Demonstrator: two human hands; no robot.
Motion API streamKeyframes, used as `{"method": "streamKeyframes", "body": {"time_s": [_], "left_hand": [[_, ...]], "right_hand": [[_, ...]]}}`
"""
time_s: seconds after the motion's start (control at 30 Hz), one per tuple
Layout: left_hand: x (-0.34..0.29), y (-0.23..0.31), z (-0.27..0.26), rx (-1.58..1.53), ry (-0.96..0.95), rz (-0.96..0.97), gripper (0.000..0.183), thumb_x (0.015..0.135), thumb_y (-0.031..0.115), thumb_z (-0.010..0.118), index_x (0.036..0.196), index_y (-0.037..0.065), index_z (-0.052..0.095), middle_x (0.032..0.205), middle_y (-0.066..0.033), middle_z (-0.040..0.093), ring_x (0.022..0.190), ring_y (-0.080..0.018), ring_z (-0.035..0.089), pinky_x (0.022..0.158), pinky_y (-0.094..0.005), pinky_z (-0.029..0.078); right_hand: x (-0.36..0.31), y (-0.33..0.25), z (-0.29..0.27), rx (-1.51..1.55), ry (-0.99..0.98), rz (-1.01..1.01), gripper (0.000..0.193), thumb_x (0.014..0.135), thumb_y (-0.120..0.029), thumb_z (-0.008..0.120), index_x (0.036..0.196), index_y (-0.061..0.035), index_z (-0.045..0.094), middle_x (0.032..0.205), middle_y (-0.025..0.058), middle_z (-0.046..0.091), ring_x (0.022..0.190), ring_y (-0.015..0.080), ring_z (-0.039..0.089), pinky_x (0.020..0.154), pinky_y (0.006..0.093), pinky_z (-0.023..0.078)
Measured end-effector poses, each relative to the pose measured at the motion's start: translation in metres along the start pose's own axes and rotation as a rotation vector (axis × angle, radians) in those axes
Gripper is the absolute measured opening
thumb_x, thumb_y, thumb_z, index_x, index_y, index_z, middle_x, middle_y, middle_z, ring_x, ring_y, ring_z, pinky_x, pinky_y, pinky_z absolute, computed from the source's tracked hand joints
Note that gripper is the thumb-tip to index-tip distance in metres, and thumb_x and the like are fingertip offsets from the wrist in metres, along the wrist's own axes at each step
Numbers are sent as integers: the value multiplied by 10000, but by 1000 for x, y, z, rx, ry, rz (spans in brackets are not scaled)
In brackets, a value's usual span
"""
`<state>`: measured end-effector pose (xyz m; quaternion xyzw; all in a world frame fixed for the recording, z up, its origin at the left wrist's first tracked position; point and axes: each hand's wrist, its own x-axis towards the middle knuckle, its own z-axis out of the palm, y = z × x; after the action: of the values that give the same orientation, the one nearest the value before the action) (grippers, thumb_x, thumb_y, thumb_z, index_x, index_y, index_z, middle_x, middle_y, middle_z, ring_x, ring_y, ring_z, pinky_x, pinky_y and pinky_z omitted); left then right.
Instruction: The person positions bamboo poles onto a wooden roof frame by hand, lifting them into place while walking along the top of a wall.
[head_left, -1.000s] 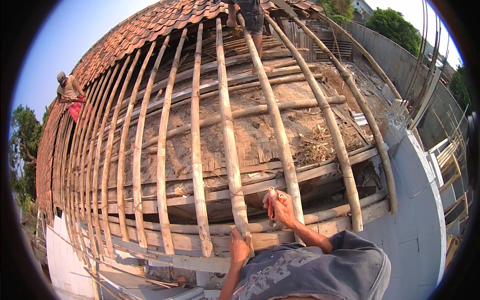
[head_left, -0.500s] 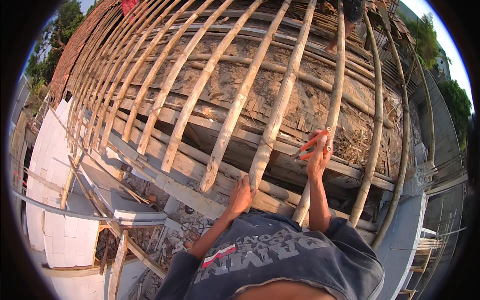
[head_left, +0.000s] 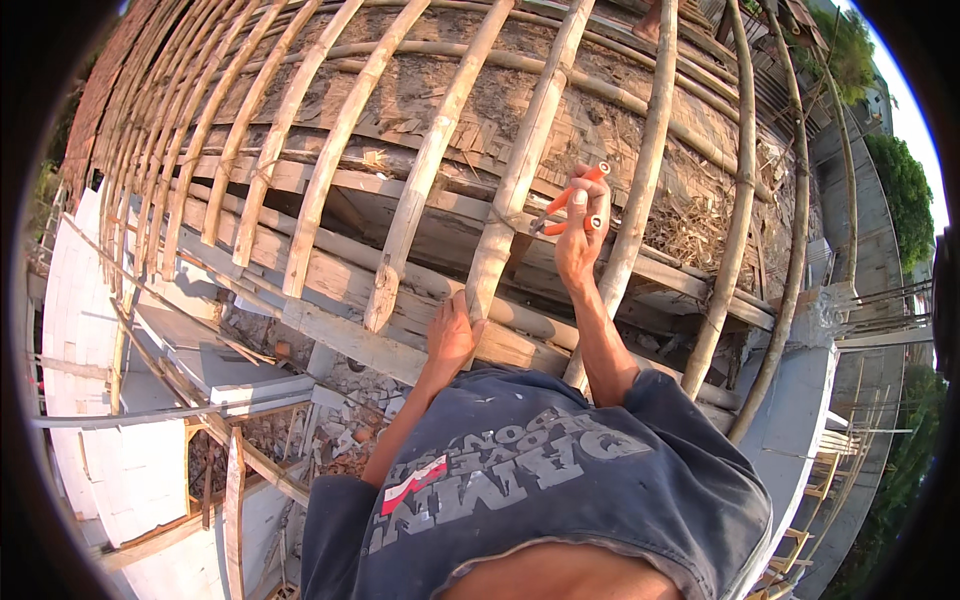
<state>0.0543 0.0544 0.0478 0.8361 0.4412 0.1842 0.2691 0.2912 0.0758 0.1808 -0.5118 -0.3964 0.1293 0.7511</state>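
Note:
My left hand (head_left: pixel 453 338) grips the lower end of a peeled wooden or bamboo pole (head_left: pixel 520 170), its fingers laid against the pole's side. In my right hand (head_left: pixel 577 245) is a pair of pliers (head_left: pixel 594 176) with orange handles. The handles spread to the right, and the dark jaws point left toward that same pole. A thin dark tie (head_left: pixel 506 216) wraps the pole where it crosses the horizontal beam. The jaws look close to this tie; I cannot tell whether they touch it.
Several parallel poles (head_left: pixel 645 180) slope across the roof frame over worn woven matting (head_left: pixel 470 130). Open gaps show between the beams. Lower left are rubble (head_left: pixel 360 400), a white block wall (head_left: pixel 130 470) and loose timber. A grey concrete wall (head_left: pixel 790 430) stands right. Part of another person's leg (head_left: pixel 648 22) shows at the top.
My right hand with the pliers has moved up and left, closer to the tie on the pole. My left hand keeps its place on the pole's end. The view has shifted.

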Motion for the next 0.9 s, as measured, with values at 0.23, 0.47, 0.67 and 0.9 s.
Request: {"method": "streamKeyframes", "body": {"time_s": [0.23,0.47,0.67,0.9], "left_hand": [[-1,-2,0,-19,25,-1,697,859,230,783,1415,-17,445,1265,-258,596,1186,-461,575,977,-524,503],[0,3,-5,-69,-5,-18,693,866,208,771,1420,-27,427,1286,-274,577,1196,-469,563,986,-524,496],[2,3,-5,-105,-31,-47,684,877,194,754,1428,-28,414,1277,-285,571,1201,-480,553,989,-538,489],[4,6,-15,-109,-41,-44,684,870,197,774,1413,-23,421,1251,-288,582,1174,-482,562,967,-534,493]], "right_hand": [[-22,13,29,8,17,-128,305,1095,-332,525,1203,-50,574,1470,199,460,1395,330,477,1188,550,343],[-23,12,33,8,14,-61,298,1079,-320,545,1203,-48,547,1492,205,440,1437,362,439,1189,555,336],[-33,36,32,2,-55,-220,254,1032,-255,635,1165,-71,523,1412,156,443,1346,281,445,1123,484,375],[-19,28,32,230,20,-102,219,1062,-258,601,1053,-90,461,1199,122,528,1057,216,578,938,416,508]]}}
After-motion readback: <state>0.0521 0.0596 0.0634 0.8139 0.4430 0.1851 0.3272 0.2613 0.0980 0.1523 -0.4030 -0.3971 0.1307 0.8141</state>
